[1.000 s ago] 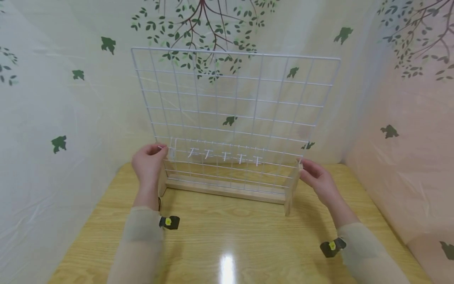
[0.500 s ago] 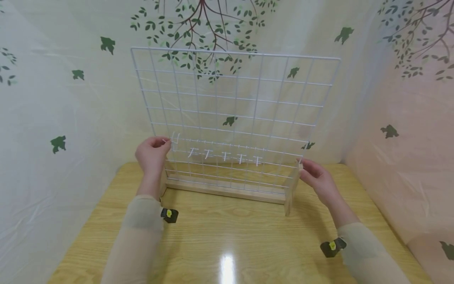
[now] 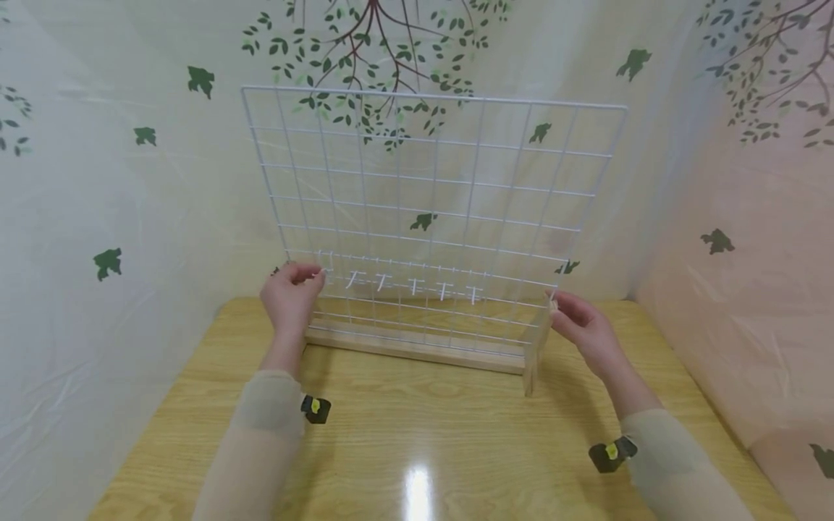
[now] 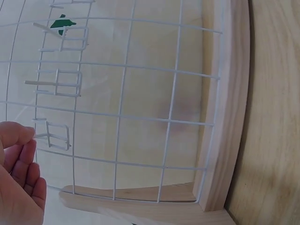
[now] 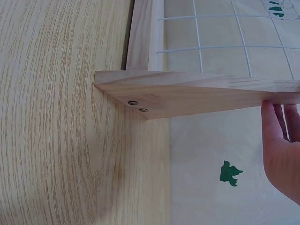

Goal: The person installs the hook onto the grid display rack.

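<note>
In the head view, a white wire grid panel (image 3: 434,98) stands upright in a wooden stand (image 3: 417,352). My left hand (image 3: 289,300) is at the panel's lower left. In the left wrist view, that hand's thumb and forefinger pinch the prong of a small white wire hook (image 4: 48,135), whose frame lies against the grid. Several matching hooks (image 4: 57,83) hang in a row beside it. My right hand (image 3: 589,336) grips the upper part of the stand's right side board (image 5: 197,96); its fingertips are partly hidden behind the wood in the right wrist view.
The stand rests toward the back of a wood-grain table (image 3: 391,434). Behind and at both sides hangs a pale sheet (image 3: 130,202) printed with leaves and branches. Each sleeve carries a small black strap device (image 3: 316,409).
My left hand has moved right with the hook, rising and then lowering, and the hook now sits closer to the row of hooks. The right hand stays on the side board.
</note>
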Tool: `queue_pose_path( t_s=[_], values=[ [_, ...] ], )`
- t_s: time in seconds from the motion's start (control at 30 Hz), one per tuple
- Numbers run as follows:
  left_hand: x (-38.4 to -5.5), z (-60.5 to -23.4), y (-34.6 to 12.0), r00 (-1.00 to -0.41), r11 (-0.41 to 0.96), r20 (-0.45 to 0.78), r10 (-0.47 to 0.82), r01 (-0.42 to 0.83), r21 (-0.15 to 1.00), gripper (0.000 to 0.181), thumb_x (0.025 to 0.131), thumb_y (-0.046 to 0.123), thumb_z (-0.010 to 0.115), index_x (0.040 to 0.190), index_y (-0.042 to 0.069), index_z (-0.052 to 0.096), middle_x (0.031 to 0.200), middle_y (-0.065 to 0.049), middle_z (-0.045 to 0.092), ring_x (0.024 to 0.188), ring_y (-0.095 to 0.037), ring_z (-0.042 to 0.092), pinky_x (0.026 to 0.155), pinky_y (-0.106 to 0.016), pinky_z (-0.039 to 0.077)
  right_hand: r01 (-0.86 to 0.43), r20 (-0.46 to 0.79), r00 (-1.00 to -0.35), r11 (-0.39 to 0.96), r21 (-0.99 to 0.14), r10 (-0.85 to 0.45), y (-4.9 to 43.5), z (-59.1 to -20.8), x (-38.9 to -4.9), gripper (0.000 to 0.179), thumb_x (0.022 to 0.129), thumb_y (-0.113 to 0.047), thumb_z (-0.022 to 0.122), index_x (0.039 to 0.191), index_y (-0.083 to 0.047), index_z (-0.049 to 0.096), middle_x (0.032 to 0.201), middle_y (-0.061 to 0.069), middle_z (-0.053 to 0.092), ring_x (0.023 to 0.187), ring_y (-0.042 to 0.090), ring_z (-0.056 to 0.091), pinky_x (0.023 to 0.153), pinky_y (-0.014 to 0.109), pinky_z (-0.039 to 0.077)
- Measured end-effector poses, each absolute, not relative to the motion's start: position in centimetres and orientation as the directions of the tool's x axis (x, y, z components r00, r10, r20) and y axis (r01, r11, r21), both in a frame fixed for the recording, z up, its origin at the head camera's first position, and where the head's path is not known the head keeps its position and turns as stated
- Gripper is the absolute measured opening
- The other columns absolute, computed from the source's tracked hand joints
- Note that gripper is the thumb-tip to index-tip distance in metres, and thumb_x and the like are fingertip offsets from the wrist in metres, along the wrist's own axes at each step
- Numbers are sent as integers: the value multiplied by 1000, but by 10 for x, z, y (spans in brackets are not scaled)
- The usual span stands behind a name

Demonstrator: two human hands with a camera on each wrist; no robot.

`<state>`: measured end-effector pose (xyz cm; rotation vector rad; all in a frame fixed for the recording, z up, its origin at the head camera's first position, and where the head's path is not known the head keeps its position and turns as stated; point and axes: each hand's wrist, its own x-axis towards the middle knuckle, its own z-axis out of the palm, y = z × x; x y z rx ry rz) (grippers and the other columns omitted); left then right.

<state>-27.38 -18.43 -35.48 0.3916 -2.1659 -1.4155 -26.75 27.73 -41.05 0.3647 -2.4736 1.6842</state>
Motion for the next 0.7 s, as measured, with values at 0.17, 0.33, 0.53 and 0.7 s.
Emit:
queue_pose_path(
  t_s=[0.17, 0.33, 0.53, 0.7],
  values=[
    [-272, -364, -186, -834, 440, 282, -474, 52, 896, 21, 86, 14, 74, 103, 2, 72, 114, -13, 70, 93, -23, 59, 76, -28, 44, -276, 247, -961, 337, -900, -126, 277, -411, -268, 52, 101, -25, 58, 142, 4, 45, 139, 27, 50, 109, -3, 54, 88, 13, 46],
    [-267, -374, -189, -842, 456, 285, -458, 53, 888, 20, 86, 12, 74, 103, 1, 72, 105, -15, 72, 94, -25, 62, 81, -32, 47, -280, 251, -959, 336, -899, -129, 277, -410, -266, 52, 101, -25, 59, 143, 4, 45, 140, 26, 50, 110, -2, 54, 87, 13, 46],
    [-258, -386, -196, -874, 427, 247, -418, 51, 903, 24, 88, 11, 72, 109, 0, 71, 112, -16, 69, 104, -26, 59, 92, -37, 45, -266, 235, -963, 338, -903, -128, 277, -409, -265, 52, 101, -26, 59, 143, 2, 46, 134, 6, 57, 111, -1, 54, 88, 13, 45],
    [-250, -397, -206, -913, 457, 203, -353, 21, 889, 28, 89, 13, 71, 113, 0, 69, 113, -16, 68, 101, -25, 58, 87, -33, 45, -268, 239, -963, 326, -907, -127, 278, -410, -266, 51, 101, -24, 60, 142, 3, 46, 122, -16, 57, 110, -2, 54, 88, 13, 46]
  ],
)
